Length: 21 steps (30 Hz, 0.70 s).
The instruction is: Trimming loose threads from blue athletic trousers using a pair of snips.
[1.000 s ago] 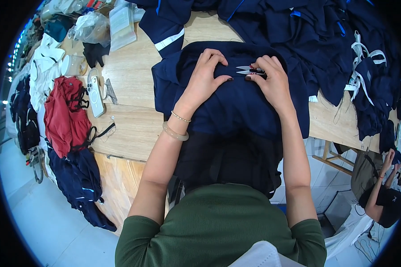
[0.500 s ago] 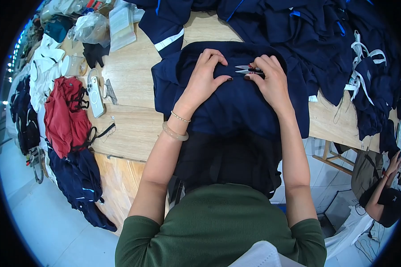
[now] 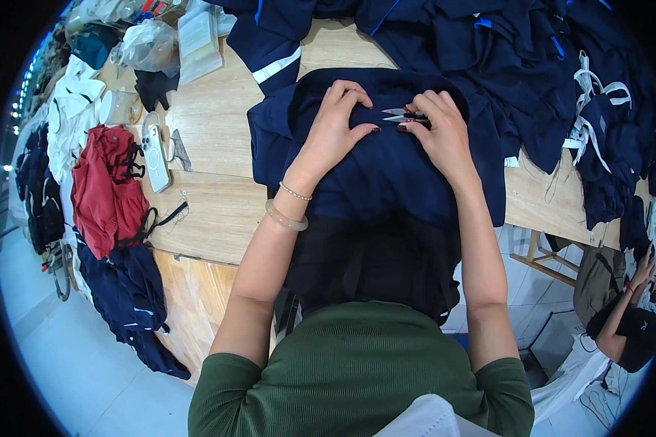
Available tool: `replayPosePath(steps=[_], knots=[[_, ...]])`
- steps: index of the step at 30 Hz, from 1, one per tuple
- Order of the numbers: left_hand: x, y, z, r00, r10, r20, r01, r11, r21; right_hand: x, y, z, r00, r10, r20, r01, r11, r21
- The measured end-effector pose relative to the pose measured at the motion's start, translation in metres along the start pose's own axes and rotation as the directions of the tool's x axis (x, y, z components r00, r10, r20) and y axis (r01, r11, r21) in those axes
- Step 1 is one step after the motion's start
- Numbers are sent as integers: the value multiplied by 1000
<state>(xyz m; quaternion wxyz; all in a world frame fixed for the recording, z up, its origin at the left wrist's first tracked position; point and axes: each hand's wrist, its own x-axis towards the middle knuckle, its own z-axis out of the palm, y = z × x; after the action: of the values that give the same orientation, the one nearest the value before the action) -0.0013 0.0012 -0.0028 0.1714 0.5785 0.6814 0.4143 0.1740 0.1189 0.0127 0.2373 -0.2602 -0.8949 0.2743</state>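
Note:
A navy blue garment (image 3: 386,171) lies bunched at the table's near edge and over my lap, its upper edge folded into a dark band. My left hand (image 3: 335,124) grips the cloth on the left, with curled fingers above and the thumb stretched out below. In my right hand (image 3: 441,127) is a small pair of thread snips (image 3: 396,115), held between thumb and fingers. The two pointed blades are parted and aim left toward my left hand, just over the cloth. My right fingers partly hide the snips' handle.
More navy garments (image 3: 474,65) are heaped along the far side, some with white straps (image 3: 590,95). On the left lie a red garment (image 3: 106,193), a phone (image 3: 155,158) and plastic bags (image 3: 149,47). Another person's arm (image 3: 619,313) shows at the far right, beyond a wooden stand (image 3: 543,258).
The snips and my right hand have shifted very slightly left. My left hand and the garment stay where they were.

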Motion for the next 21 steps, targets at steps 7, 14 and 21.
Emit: replayPosePath(steps=[7, 14, 21], knots=[[0, 0, 0, 1000, -8, 4, 8, 1000, 7, 1, 1, 3, 1000, -19, 5, 19, 1000, -20], [0, 0, 0, 1000, -7, 7, 7, 1000, 7, 1, 1, 3, 1000, -30, 8, 30, 999, -33], [0, 0, 1, 1000, -8, 2, 8, 1000, 15, 3, 1, 4, 999, -36, 23, 36, 999, -23]])
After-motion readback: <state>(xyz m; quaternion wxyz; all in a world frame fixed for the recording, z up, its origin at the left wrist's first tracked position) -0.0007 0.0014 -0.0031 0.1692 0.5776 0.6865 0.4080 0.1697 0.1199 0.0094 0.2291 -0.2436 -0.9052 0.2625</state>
